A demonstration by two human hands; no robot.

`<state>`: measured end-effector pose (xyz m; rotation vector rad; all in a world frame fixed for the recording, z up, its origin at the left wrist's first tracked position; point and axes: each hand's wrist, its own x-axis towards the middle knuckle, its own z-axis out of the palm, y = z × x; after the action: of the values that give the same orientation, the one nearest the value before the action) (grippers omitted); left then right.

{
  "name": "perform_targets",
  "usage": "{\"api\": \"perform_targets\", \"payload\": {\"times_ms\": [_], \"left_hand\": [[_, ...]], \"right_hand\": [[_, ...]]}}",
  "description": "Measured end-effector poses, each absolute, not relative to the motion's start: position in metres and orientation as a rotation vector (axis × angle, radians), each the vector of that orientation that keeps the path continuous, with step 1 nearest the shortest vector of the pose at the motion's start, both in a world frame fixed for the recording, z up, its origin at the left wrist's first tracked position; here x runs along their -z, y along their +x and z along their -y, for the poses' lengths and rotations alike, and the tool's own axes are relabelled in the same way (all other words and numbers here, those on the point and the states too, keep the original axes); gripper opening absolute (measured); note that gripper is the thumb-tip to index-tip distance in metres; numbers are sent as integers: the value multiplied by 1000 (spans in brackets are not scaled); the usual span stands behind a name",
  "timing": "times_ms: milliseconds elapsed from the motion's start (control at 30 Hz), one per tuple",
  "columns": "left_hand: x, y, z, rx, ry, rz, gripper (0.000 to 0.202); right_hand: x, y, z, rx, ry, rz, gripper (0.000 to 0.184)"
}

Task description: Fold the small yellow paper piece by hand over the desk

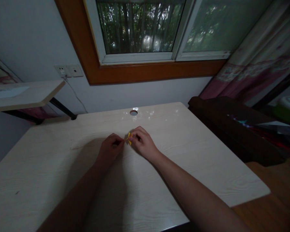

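A small yellow piece (129, 138), perhaps folded paper, sits between my two hands near the middle of a pale wooden desk (62, 180). My left hand (111, 149) is curled, its fingertips pinching toward the yellow piece's left side. The fingers of my right hand (142, 143) are closed on the piece's right side. Both hands rest low on the desk top, and most of the piece is hidden by the fingers.
A round cable hole (133, 112) lies at the desk's far edge under a window (140, 29). A raised shelf (24, 93) stands at the left, with a wall socket (69, 71) behind. Dark furniture (232, 129) and a curtain (256, 64) stand to the right.
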<state>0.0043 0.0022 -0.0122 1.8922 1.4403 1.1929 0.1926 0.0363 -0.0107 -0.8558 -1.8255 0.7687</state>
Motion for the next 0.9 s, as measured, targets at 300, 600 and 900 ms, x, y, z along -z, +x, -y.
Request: {"api": "perform_targets", "payload": {"times_ms": [300, 600, 900], "left_hand": [[12, 4, -3, -1212, 1907, -1465, 4], [12, 4, -4, -1452, 1978, -1460, 4], [10, 4, -4, -1338, 2330, -1401, 4]], "right_hand": [[11, 193, -38, -791, -867, 1773, 3], [14, 193, -38, -796, -832, 1854, 8], [14, 193, -35, -715, -764, 1975, 7]]}}
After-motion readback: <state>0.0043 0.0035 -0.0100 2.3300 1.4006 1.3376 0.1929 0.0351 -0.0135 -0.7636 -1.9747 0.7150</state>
